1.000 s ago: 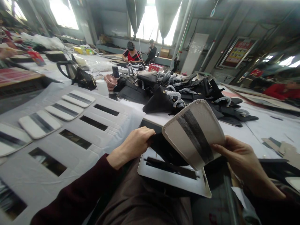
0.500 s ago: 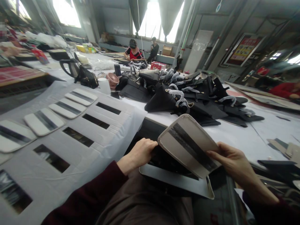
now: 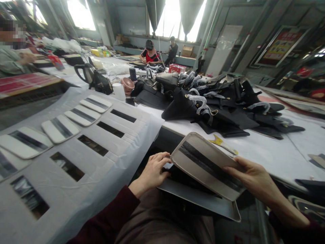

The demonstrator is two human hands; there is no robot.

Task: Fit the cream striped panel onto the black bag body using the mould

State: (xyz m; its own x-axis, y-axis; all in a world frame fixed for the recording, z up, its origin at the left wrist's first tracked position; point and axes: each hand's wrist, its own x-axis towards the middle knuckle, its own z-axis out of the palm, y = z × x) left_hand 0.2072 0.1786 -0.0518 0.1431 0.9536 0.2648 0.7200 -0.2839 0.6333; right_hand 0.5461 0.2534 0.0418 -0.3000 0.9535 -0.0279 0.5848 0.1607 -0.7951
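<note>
Far left, pale panels [image 3: 60, 129] lie in an overlapping row, dark bands uppermost, perhaps so each band is exposed and any one is easy to pick up. They rest on a pale slotted cover [image 3: 93, 174]; dark rectangular openings [image 3: 67, 166] run alongside them. Next, left hand [image 3: 151, 172]: fingers bent, thumb a little apart, at the left corner of the held panel [image 3: 203, 166]. Cannot tell whether they pinch that corner or the dark material beneath; probably there to steady that end. Below, an open, pale-edged frame [image 3: 200, 202] sits over the lap [image 3: 162, 222], likely for close reach by both hands. The held panel slants above it, banded face up, lower right corner near the frame's right end; contact unclear. Beyond, black bags [image 3: 179, 106] are heaped on the table [image 3: 276, 145], presumably pushed back for working room. A yellow-ended item [image 3: 217, 140] lies just behind the panel. Right hand [image 3: 251, 176]: fingers closed on the panel's right end, thumb on top, apparently controlling its tilt.
</note>
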